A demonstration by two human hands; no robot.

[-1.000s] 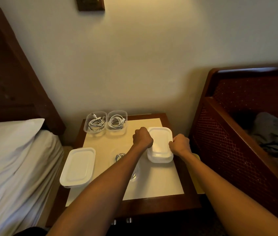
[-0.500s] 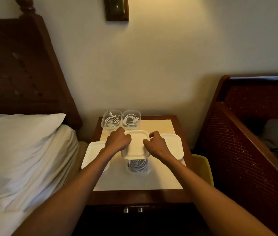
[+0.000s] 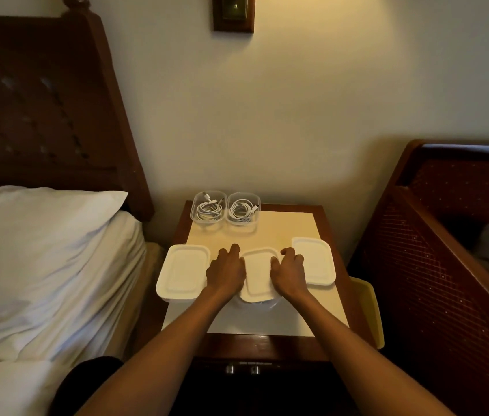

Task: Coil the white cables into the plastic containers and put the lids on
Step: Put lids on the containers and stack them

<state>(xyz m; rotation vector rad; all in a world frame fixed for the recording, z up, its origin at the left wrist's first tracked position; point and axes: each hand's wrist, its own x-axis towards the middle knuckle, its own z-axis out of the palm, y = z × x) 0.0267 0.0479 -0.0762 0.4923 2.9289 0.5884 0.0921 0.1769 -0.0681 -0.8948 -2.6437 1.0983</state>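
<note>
A white lid (image 3: 259, 274) lies on top of a clear container in the middle of the nightstand (image 3: 285, 325). My left hand (image 3: 226, 273) presses on its left edge and my right hand (image 3: 288, 274) on its right edge, fingers curled over the rim. Only a sliver of the container (image 3: 267, 304) shows under the lid's near edge. Two open clear containers hold coiled white cables at the back: the left container (image 3: 208, 207) and the right container (image 3: 243, 209). A lidded white container (image 3: 183, 271) sits at the left edge. Another white lid (image 3: 316, 261) lies at the right.
A bed with a white pillow (image 3: 33, 259) lies left of the nightstand. A dark wooden crib (image 3: 447, 265) with clothes in it stands on the right. A yellow bin (image 3: 370, 307) sits between the nightstand and the crib. The wall is close behind.
Both hands carried a white lid from the stack on the right to the middle and lowered it onto the container with the coiled cable, which is now covered. The camera shifted right.
</note>
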